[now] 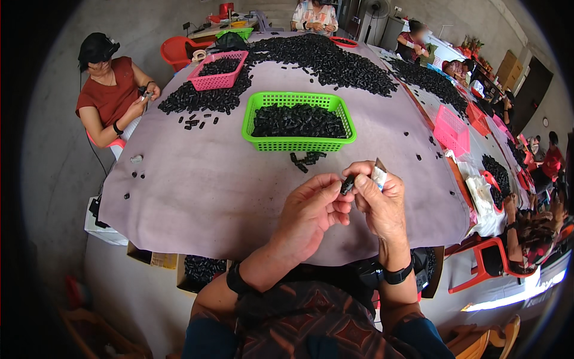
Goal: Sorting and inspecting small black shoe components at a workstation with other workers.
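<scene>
A: What's in the hands, nearest you?
B: The left hand (317,203) pinches a small black piece (347,184) between thumb and fingertips. The right hand (384,206) has its thumb close against the same piece, and its bent fingers also grip a white-wrapped blade (379,175), tip upward.
A: So where exactly is the piece?
B: Between the two hands, above the near part of the mauve-covered desk (209,197).
A: And just past the hands?
B: A little cluster of loose black pieces (308,160), ahead of the left hand. Just beyond it stands a green basket (299,145) holding many more.
A: Farther out?
B: Well ahead to the right of the hands, there's a pink basket (451,128). Ahead to the left, a second pink basket (216,81) stands among a broad dark heap (335,63). Far left sits a person in a red top (113,90), holding something too small to make out. Past the heap sits a person in a patterned shirt (314,15).
</scene>
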